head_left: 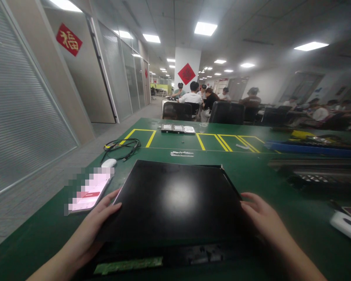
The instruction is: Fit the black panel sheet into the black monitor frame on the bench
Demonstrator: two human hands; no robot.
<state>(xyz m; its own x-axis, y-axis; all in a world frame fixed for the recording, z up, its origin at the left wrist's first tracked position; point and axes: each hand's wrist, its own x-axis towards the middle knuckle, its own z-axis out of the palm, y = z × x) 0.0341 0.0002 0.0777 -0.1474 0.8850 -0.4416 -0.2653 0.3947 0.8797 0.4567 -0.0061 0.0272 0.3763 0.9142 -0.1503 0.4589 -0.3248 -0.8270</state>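
A flat black laptop-like panel [175,199] lies on the green table [251,171] right before me. My left hand [101,212] grips its left edge with the thumb on top. My right hand [261,214] holds its right edge, fingers curled over the side. Below the panel's near edge a dark base with a green circuit board strip [128,266] shows.
A phone with a lit screen [89,193] lies left of the panel, with a white mouse [109,162] and black cable [124,147] behind it. Small drives [178,128] sit at the far edge. Trays and a white device [346,225] are on the right. People sit at desks beyond.
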